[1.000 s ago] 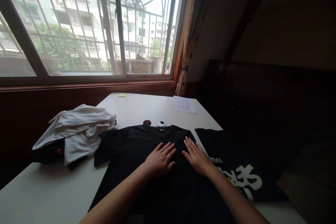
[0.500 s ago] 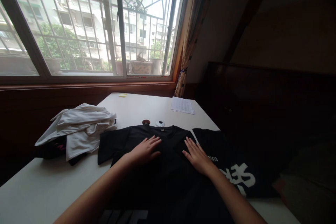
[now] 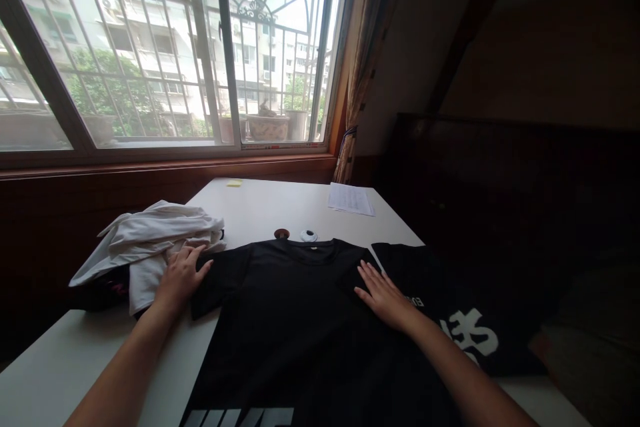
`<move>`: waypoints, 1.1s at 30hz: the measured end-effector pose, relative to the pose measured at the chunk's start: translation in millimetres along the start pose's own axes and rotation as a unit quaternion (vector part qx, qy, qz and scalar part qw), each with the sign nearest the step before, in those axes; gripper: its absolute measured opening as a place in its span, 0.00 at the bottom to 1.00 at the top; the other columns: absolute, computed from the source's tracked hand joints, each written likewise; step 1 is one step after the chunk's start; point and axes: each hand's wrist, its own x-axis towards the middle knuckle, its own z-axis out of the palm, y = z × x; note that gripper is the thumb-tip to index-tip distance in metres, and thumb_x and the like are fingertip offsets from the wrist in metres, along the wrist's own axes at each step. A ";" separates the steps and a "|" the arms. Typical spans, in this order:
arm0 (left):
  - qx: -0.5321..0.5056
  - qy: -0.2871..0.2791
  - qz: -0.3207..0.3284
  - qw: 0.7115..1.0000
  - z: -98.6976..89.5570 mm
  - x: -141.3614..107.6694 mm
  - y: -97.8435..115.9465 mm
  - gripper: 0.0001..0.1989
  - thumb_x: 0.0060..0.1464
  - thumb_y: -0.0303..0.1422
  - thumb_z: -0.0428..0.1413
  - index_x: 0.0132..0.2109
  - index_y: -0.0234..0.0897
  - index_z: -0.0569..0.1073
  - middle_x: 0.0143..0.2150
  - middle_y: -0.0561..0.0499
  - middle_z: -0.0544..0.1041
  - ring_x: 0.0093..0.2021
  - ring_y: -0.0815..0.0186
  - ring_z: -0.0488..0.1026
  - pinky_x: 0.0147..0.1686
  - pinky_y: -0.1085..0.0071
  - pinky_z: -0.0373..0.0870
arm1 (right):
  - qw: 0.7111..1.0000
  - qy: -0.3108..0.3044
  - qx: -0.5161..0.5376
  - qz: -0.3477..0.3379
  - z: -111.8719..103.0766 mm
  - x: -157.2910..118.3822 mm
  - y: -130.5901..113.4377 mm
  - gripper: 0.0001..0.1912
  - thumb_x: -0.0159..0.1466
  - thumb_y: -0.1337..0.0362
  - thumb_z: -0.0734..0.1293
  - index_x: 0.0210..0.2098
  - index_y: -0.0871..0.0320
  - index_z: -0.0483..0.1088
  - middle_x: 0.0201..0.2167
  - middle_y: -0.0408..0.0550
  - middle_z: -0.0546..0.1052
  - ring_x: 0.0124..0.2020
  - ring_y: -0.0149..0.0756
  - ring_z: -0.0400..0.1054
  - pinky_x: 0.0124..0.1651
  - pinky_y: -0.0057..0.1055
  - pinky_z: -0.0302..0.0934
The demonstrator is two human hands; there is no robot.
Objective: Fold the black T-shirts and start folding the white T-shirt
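A black T-shirt (image 3: 300, 320) lies spread out on the white table (image 3: 270, 203), collar toward the window, with grey print at its near end. My left hand (image 3: 183, 273) is beside its left sleeve, fingers stretched over the edge of a heap of white cloth (image 3: 150, 233); whether it touches the heap I cannot tell. Resting flat on the shirt near its right shoulder is my right hand (image 3: 381, 293), fingers extended. Right of it lies another black garment (image 3: 415, 267) with large white lettering, partly hidden by my right forearm.
Beyond the collar are a brown round item (image 3: 282, 233) and a white round item with a dark centre (image 3: 309, 235). Papers (image 3: 351, 199) and a yellow note (image 3: 234, 183) lie near the table's far edge. A patterned curtain (image 3: 354, 93) hangs by the barred window.
My left hand has moved left, from the shirt's upper chest to the sleeve and white heap. The right hand stays near the shoulder. More of the shirt's front and grey print shows.
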 end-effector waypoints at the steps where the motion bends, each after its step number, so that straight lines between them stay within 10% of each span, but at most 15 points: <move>1: -0.007 0.003 -0.002 1.000 1.5 -0.3 -1.1 0.26 0.60 0.45 0.49 0.59 0.34 0.70 0.52 0.39 0.74 0.56 0.47 0.70 0.59 0.51 0.64 | 1.000 -0.007 -0.001 0.006 -1.9 1.5 -0.3 0.41 0.70 0.39 0.48 0.74 0.57 0.43 0.75 0.50 0.42 0.75 0.43 0.35 0.74 0.47 0.35; 5: -0.058 -0.017 -0.006 0.998 2.9 -2.1 -1.6 0.29 0.60 0.43 0.49 0.63 0.32 0.64 0.58 0.37 0.72 0.58 0.49 0.71 0.58 0.53 0.67 | 1.000 0.011 -0.016 -0.004 -13.1 4.8 -21.0 0.39 0.70 0.45 0.54 0.72 0.61 0.49 0.74 0.54 0.48 0.74 0.44 0.40 0.74 0.46 0.37; 11: -0.081 -0.028 -0.050 0.995 -7.2 -8.1 1.7 0.32 0.59 0.42 0.52 0.67 0.36 0.60 0.62 0.37 0.71 0.59 0.48 0.72 0.56 0.54 0.69 | 0.980 0.050 0.050 -0.186 -19.8 6.7 -113.9 0.32 0.71 0.51 0.56 0.71 0.56 0.53 0.72 0.51 0.53 0.73 0.43 0.46 0.73 0.48 0.41; 18: -0.141 -0.041 -0.051 0.988 -14.3 -6.4 1.0 0.35 0.57 0.44 0.52 0.68 0.36 0.58 0.45 0.45 0.76 0.46 0.54 0.76 0.50 0.56 0.72 | 0.954 0.025 0.084 -0.287 -5.4 34.9 -199.3 0.36 0.72 0.46 0.55 0.72 0.59 0.50 0.73 0.54 0.49 0.74 0.43 0.41 0.74 0.47 0.40; 33: -0.188 0.033 -0.019 0.981 -3.4 -2.7 9.6 0.26 0.58 0.35 0.51 0.64 0.40 0.64 0.47 0.46 0.73 0.47 0.56 0.75 0.52 0.57 0.72 | 0.959 0.020 0.087 -0.269 21.1 45.9 -197.3 0.37 0.72 0.43 0.50 0.72 0.59 0.49 0.74 0.51 0.46 0.75 0.40 0.37 0.74 0.46 0.33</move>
